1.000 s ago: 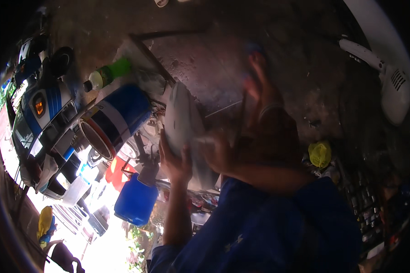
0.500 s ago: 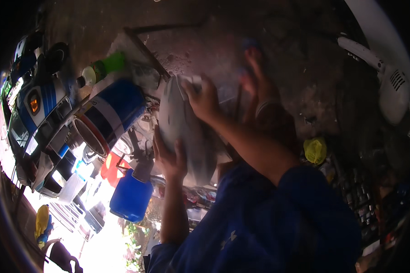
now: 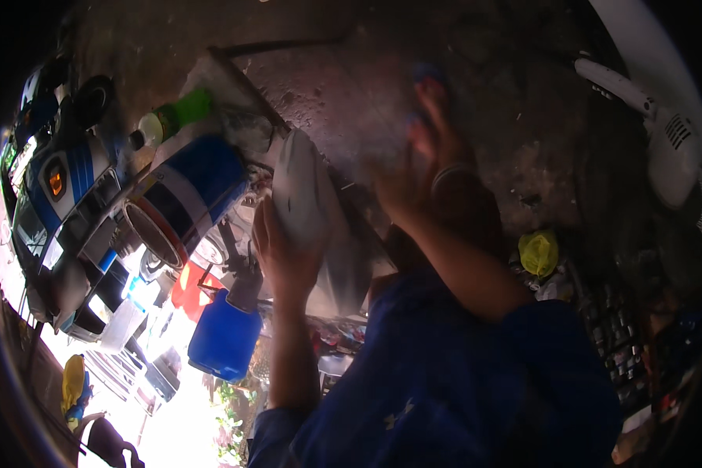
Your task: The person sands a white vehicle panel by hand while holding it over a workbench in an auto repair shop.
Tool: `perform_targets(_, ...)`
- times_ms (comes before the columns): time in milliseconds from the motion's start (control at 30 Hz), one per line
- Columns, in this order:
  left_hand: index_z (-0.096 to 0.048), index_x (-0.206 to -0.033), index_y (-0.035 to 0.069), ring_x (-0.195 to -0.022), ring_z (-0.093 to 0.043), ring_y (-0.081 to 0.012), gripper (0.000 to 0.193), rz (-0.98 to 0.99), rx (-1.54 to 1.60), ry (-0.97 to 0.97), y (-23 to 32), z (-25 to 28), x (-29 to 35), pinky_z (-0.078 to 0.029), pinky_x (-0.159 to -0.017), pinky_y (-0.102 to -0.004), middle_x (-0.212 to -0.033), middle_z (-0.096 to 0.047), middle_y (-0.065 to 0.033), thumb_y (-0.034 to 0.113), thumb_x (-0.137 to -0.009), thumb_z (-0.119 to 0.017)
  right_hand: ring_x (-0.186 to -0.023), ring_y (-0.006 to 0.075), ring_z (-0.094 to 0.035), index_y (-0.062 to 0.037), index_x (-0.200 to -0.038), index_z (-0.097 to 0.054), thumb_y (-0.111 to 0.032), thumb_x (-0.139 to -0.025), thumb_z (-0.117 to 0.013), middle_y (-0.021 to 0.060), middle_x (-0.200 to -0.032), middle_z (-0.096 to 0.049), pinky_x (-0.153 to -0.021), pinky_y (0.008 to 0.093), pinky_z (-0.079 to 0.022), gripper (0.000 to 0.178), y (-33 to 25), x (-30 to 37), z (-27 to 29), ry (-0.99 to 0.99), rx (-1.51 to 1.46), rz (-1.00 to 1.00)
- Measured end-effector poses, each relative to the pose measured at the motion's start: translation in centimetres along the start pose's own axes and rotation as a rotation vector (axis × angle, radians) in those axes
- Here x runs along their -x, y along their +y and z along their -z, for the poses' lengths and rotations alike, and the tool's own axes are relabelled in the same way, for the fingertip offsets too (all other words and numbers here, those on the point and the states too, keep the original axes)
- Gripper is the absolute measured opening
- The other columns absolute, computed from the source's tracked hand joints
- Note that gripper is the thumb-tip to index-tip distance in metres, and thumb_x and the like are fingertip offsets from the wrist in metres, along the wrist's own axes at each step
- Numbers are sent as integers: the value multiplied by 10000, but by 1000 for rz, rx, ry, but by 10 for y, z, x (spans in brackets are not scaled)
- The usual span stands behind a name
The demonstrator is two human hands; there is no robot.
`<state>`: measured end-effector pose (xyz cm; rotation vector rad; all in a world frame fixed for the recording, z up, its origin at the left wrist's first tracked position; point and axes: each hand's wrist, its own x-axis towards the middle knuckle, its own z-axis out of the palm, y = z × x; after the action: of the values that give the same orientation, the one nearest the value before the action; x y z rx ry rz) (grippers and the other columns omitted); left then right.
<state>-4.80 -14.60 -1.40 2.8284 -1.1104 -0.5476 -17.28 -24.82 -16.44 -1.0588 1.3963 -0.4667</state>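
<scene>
A long, pale grey, curved panel (image 3: 300, 183), tapered toward its far end, lies in front of me. It looks like a vehicle body part, though its exact kind is unclear. My left hand (image 3: 287, 253) grips its left side, fingers along the edge and the thumb over the near surface. My right hand (image 3: 398, 191) is off the panel, a little to its right, over the floor near a bare foot in a sandal. Motion and shadow smear its fingers, and nothing can be made out in it.
Left of the panel lie a large blue-and-white can (image 3: 203, 183), a green-labelled bottle (image 3: 183, 113) and a blue jug (image 3: 225, 337). A motorcycle (image 3: 74, 183) stands at the far left. A yellow bag (image 3: 539, 253) and a white power tool (image 3: 671, 148) are on the right.
My right hand has let go of the panel's far right edge and moved right, away from it. My left hand has shifted slightly, its thumb now closer to its fingers.
</scene>
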Motion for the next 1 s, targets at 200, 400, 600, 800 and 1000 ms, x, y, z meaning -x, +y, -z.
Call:
perform_targets(200, -595, -1401, 1, -1210, -646, -416, 938, 59, -196, -102, 47, -16, -97, -529, -1018, -503, -1314, -635, -242, 523, -693, -924, -766, 168, -704, -13, -1119, -686, -178, -937, -794, 82, -939, -737, -649, 320, -557, 268, -8, -3, 33, -213, -60, 1)
perform_targets(400, -632, -1362, 4, -1181, -669, -411, 934, 93, -216, -95, 35, -17, -80, -547, -985, -495, -1288, -655, -240, 555, -668, -926, -860, 215, -735, 0, -1148, -681, -206, -979, -753, 126, -973, -747, -755, 361, -570, 276, -9, -5, 38, -334, -188, -153)
perform_targets(600, -679, -1274, -6, -1145, -690, -401, 879, 112, -220, -47, 47, -11, -73, -555, -963, -490, -1233, -685, -243, 559, -649, -931, -941, 303, -749, 1, -1144, -697, -310, -971, -759, 189, -1008, -759, -851, 400, -554, 361, -1, 45, 44, -324, 48, 31)
perform_targets(800, -688, -1225, 3, -1072, -716, -399, 808, 172, -281, -24, 51, -21, -108, -562, -945, -477, -1113, -733, -222, 536, -668, -931, -964, 317, -746, 4, -1113, -710, -311, -935, -806, 192, -996, -760, -857, 417, -551, 374, 28, 100, 30, -439, -167, 7)
perform_targets(1000, -511, -1496, 33, -1287, -598, -452, 946, -29, -19, 17, 0, -11, -11, -503, -1056, -513, -1390, -611, -259, 478, -759, -902, -975, 392, -725, 45, -1104, -665, -333, -929, -807, 254, -1042, -726, -872, 431, -549, 440, 0, 9, -32, -286, -217, 11)
